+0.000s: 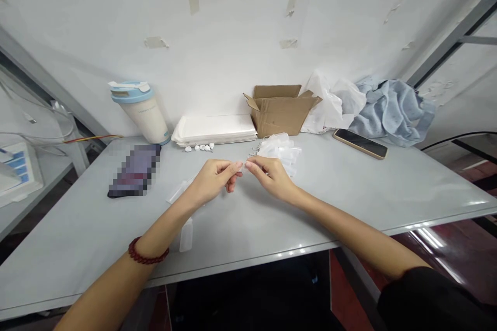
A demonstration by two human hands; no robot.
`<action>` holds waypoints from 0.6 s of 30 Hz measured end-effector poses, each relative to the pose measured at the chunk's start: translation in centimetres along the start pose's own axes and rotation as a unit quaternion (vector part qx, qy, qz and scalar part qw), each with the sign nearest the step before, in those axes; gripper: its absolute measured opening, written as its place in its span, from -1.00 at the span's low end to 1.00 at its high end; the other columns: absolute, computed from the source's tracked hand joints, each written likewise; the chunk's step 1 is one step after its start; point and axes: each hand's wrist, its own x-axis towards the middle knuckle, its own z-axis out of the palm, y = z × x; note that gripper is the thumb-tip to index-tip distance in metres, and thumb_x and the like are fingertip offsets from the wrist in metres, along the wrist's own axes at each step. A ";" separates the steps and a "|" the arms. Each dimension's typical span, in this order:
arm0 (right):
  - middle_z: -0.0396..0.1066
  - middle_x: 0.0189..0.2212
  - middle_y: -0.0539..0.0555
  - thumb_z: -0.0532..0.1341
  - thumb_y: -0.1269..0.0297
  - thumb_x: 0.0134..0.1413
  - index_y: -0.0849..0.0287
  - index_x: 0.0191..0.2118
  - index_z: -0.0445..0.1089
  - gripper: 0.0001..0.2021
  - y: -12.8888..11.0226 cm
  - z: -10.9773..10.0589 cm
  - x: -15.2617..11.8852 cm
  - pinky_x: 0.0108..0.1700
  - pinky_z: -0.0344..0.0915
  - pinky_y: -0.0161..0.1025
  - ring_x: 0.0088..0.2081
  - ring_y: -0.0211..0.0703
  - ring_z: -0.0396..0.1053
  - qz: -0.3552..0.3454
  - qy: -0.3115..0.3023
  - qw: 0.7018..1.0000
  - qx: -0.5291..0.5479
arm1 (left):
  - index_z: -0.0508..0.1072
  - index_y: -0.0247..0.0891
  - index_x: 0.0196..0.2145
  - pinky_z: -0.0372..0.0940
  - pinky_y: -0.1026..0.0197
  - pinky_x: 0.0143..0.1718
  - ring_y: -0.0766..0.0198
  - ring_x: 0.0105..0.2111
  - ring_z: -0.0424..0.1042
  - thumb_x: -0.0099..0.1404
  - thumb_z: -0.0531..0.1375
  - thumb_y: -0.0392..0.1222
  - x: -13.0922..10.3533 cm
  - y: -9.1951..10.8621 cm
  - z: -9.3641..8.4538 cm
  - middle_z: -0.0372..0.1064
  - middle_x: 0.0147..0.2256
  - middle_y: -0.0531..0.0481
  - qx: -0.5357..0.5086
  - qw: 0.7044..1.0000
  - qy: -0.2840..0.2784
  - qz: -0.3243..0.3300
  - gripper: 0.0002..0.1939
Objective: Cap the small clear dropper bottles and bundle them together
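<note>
Both hands meet above the middle of the table, fingertips nearly touching. My left hand point(213, 180) is closed in a pinch of thumb and forefinger, and my right hand point(275, 178) pinches just opposite it. Whatever lies between the fingertips is too small to make out. Behind my right hand is a pile of clear plastic pieces point(286, 153) with thin wire-like bits at its left side. A clear plastic piece point(186, 236) lies near my left forearm, and another see-through piece point(176, 191) is partly hidden behind my left hand. Several small white round pieces point(202, 148) sit farther back.
Along the wall stand a blue-lidded tumbler point(142, 114), a stack of white flat sheets point(215, 128), an open cardboard box point(279, 116), a white plastic bag point(330, 101) and a blue cloth point(396, 111). A phone point(360, 144) lies right; a blurred dark object point(135, 170) lies left.
</note>
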 end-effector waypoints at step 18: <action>-0.26 -0.66 -0.22 0.31 0.08 0.02 0.16 -0.56 0.10 -0.60 1.7 -2.4 1.5 -0.63 -0.34 -0.41 -0.63 -0.45 -0.32 0.317 -0.251 0.843 0.355 | 0.37 -0.24 -0.46 0.11 0.24 -0.45 0.29 -0.53 0.26 0.40 0.01 -0.11 -0.6 -1.4 1.1 0.36 -0.50 -0.02 0.305 0.920 0.049 0.241 -0.69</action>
